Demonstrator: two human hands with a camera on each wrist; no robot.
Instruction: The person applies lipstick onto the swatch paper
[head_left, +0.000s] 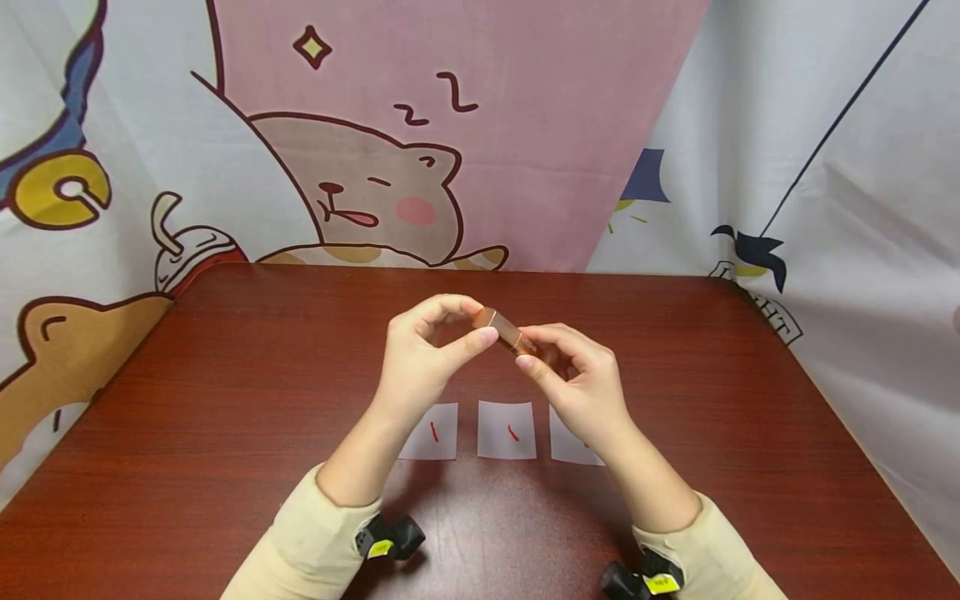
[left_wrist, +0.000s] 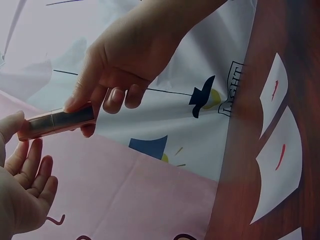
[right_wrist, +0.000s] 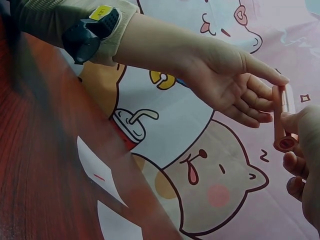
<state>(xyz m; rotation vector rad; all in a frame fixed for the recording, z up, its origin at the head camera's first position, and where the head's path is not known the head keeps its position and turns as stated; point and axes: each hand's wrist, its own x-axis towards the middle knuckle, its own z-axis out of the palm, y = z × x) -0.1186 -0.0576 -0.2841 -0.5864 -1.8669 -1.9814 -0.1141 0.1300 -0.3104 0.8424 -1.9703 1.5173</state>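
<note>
Table: dark red wood grain, backed on its far and right edges by a cartoon-printed cloth backdrop; it carries everything else.
Paper slips: three white squares in a row near the middle of the table, toward its near edge; at least two bear a red stroke, and the right one is partly hidden under the right wrist.
Left hand: raised above the table; thumb and forefinger curl to pinch one end of the tube, the other fingers loosely bent.
Right hand: raised beside the left; fingers curl round the other end of the tube.
Lipstick tube: a rose-gold stick held between both hands in the air above the slips, well clear of the table top.
Risk, slip: both grips appear to be fingertip pinches on a smooth metallic case; a pull or twist could likely let it drop onto the table or the slips.
Risk, smear: if the tube comes apart abruptly, the colour could probably mark fingers or paper.
Head view: shows both hands, both sleeves and all three slips together.
Left wrist view: shows a seam line across the tube, side on, unseen elsewhere.
Right wrist view: shows the tube's round end face, end on.
</note>
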